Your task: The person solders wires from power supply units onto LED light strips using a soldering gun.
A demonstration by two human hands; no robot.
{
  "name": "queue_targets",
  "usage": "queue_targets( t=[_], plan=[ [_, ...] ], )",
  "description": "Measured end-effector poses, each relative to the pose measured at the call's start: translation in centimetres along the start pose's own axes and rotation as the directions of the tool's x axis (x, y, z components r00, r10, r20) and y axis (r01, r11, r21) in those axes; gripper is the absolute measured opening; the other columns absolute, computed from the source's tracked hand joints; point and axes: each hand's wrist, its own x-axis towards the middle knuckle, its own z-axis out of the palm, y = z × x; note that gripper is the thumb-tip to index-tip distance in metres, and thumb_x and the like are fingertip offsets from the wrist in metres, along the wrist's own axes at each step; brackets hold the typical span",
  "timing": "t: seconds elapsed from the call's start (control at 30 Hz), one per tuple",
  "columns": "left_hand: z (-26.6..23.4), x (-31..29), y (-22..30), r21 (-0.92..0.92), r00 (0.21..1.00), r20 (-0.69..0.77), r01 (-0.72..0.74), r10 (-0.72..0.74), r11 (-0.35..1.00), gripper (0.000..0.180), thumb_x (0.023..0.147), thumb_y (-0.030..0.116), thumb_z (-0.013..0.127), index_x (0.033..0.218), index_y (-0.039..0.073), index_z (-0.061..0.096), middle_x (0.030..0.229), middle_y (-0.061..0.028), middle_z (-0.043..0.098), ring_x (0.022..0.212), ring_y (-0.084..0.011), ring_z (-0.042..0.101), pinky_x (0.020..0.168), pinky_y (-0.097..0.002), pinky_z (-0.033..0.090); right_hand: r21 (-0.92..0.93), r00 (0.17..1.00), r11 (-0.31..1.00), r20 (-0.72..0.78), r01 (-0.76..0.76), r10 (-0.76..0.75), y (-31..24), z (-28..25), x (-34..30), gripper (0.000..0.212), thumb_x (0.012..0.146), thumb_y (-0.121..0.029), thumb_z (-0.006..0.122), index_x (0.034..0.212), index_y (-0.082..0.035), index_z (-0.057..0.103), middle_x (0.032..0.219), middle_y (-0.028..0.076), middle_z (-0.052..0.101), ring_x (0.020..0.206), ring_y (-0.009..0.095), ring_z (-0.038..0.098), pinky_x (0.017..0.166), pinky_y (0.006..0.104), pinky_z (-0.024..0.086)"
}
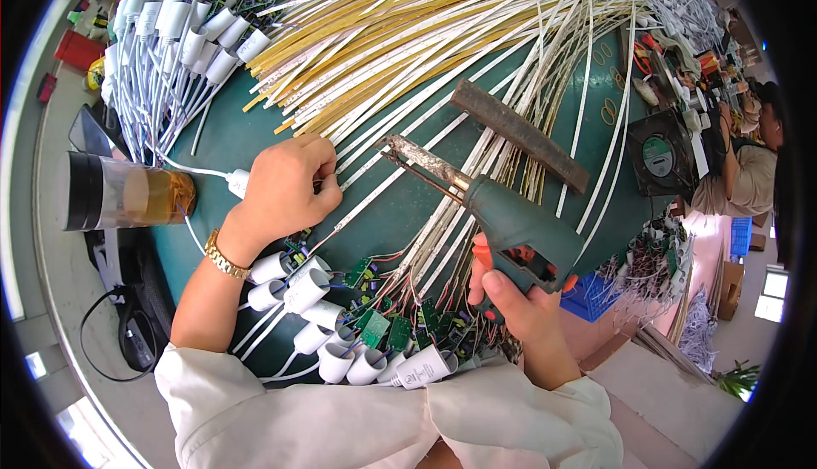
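Note:
My right hand (519, 303) grips a dark green soldering gun (519, 222), fingers round its handle and one by the orange-red trigger. The gun's worn metal barrel (430, 164) points left, its tip just right of my left hand. My left hand (294, 181), with a gold watch at the wrist, is closed with fingers curled down; what they pinch is hidden. White LED strips (374, 197) pass beside those fingers, one ending in thin red wire. Below lie white lamp caps (306, 290) with cables and small green circuit boards (373, 328), close to my body.
Many white and yellow strips (408, 35) fan across the green table (217, 150). A rusty metal bar (519, 135) lies over some. More cabled caps (170, 22) and a black-lidded jar (128, 192) stand left. A black fan (657, 154) and another person (740, 171) are at right.

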Motion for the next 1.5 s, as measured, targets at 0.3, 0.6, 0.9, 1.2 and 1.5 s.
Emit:
queue_targets(
  t=[0.3, 0.6, 0.9, 1.2, 1.5],
  plan=[
    [0.1, -0.1, 0.2, -0.058, 0.994, -0.007, 0.106, -0.106, 0.993, 0.009, 0.068, 0.002, 0.065, 0.073, 0.001, 0.057, 0.068, -0.0094, 0.055, 0.057, -0.0193, 0.055, 0.055, -0.0303, 0.047, 0.161, 0.996, 0.983, 0.01, -0.091, 0.09, -0.2, -0.1, 0.3, 0.027, 0.086, -0.007, 0.067, 0.11, 0.004, 0.058, 0.089, 0.007, 0.063, 0.068, 0.01, 0.06, 0.058, 0.0252, 0.051],
    [0.1, 0.1, 0.4, -0.066, 0.987, -0.024, 0.156, -0.158, 0.986, 0.008, 0.066, 0.002, 0.064, 0.068, 0.002, 0.056, 0.064, -0.008, 0.053, 0.054, -0.0179, 0.052, 0.052, -0.0292, 0.043, -0.228, 0.978, 0.973, 0.208, 0.037, 0.011, -0.6, 0.7, 1.6, 0.023, 0.086, -0.004, 0.064, 0.107, 0.002, 0.056, 0.081, 0.008, 0.06, 0.064, 0.013, 0.06, 0.056, 0.027, 0.051],
    [0.0, 0.1, 0.5, -0.032, 0.991, -0.039, 0.125, -0.127, 0.992, 0.009, 0.064, 0.002, 0.064, 0.067, 0.002, 0.056, 0.065, -0.0084, 0.054, 0.053, -0.0192, 0.052, 0.052, -0.0301, 0.044, -0.263, 0.985, 0.958, 0.151, 0.117, -0.079, -1.4, 2.1, 2.4, 0.017, 0.078, -0.003, 0.072, 0.091, 0.003, 0.064, 0.077, 0.01, 0.068, 0.064, 0.013, 0.062, 0.059, 0.0264, 0.05],
    [0.1, 0.0, 0.3, -0.057, 0.987, -0.039, 0.151, -0.154, 0.987, 0.009, 0.063, 0.002, 0.065, 0.067, 0.001, 0.056, 0.064, -0.0085, 0.054, 0.053, -0.0188, 0.052, 0.052, -0.03, 0.044, -0.24, 0.985, 0.964, 0.151, 0.117, -0.082, -1.5, 2.3, 2.6, 0.014, 0.078, -0.002, 0.072, 0.089, 0.003, 0.064, 0.078, 0.011, 0.068, 0.065, 0.014, 0.064, 0.059, 0.0266, 0.05],
    [0.1, 0.2, 0.4, -0.045, 0.988, -0.034, 0.149, -0.151, 0.988, 0.009, 0.063, 0.002, 0.065, 0.066, 0.001, 0.056, 0.064, -0.0081, 0.054, 0.052, -0.0176, 0.052, 0.051, -0.0293, 0.043, -0.283, 0.973, 0.934, 0.137, 0.22, -0.187, 0.4, 1.4, 1.2, 0.018, 0.081, -0.003, 0.066, 0.098, 0.0, 0.059, 0.077, 0.006, 0.061, 0.064, 0.011, 0.058, 0.058, 0.0265, 0.048]
  ],
)
